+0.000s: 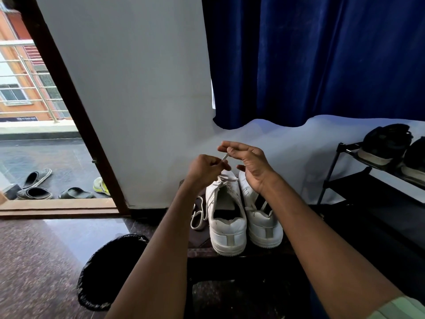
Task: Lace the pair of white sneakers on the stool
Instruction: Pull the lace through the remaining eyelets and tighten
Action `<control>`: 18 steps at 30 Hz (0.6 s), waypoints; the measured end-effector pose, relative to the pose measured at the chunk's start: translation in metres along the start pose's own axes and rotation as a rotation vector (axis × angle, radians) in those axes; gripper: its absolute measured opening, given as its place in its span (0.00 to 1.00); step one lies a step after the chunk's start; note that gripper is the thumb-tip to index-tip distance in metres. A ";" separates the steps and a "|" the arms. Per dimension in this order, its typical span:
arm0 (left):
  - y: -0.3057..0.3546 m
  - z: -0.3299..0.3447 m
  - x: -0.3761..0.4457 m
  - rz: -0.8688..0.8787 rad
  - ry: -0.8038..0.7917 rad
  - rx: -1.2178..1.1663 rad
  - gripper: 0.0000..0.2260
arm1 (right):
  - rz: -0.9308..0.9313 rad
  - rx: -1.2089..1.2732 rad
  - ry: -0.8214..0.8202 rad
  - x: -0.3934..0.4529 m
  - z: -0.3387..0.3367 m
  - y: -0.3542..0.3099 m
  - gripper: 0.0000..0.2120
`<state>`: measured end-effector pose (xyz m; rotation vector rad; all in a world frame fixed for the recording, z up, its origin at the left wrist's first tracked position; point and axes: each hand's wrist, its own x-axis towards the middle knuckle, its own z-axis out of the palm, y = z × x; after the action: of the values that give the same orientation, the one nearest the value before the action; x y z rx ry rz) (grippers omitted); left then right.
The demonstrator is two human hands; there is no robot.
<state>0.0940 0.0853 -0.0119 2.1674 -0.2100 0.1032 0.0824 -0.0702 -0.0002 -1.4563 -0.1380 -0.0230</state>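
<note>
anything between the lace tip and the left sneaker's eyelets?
Nothing visible. Both hands, left hand and right hand, pinch the lace above the left sneaker; only open air below, though the left hand hides some eyelets.

Sneakers (243,217) side by side on stool (197,240); wall (138,100) stands just behind their toes. Bin (110,270) near left of the stool, rack (358,176) to its right. Both hands (207,169) (248,162) are raised over the toes. Bare seat strip left of sneakers, crossed by loose lace (197,215).
</note>
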 end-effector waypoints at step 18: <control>-0.010 -0.004 0.002 0.063 0.142 0.083 0.02 | -0.028 -0.007 0.200 0.001 0.000 0.010 0.10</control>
<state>0.0977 0.0933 -0.0174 2.2259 -0.1958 0.3060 0.0845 -0.0686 -0.0100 -1.4506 0.0058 -0.1916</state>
